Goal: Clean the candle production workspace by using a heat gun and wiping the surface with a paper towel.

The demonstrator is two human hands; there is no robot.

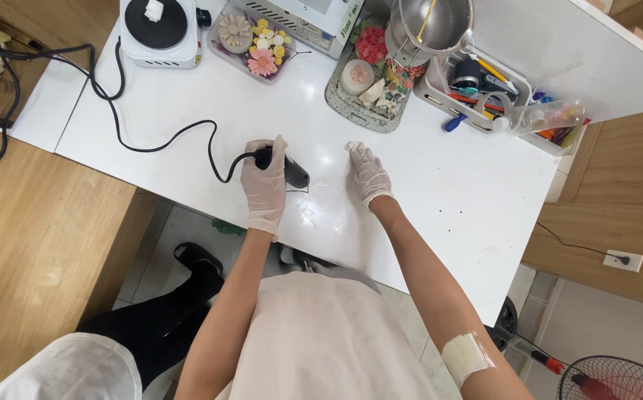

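Head view looks straight down on a white desk (455, 185) where a person wearing thin pale gloves works. Left hand (265, 184) is wrapped around a black corded tool (292, 172), its body lying low and nearly flat, its tip pointing right toward a shiny wet-looking patch (314, 204) on the desk surface just near of it; the black cord (151, 144) trails away left and far toward a white hot plate (157, 30). Right hand (368, 174) holds nothing: it rests flat, palm down, fingers together and pointing far, on bare desk just right of the patch and apart from the tool. Far beyond the hands sit a clear tray of flower-shaped pieces (251, 41), an oval speckled tray (369, 81) with red and cream pieces, a metal pitcher (429, 30) and a white organiser of pens and tools (484, 92). Judging by this, the tool is being worked over the residue on the surface. To do that well, the tip wants to stay low and steady over the patch, the cord kept slack and left of the work, and the flat right hand kept back from the tool's tip while bracing the body.
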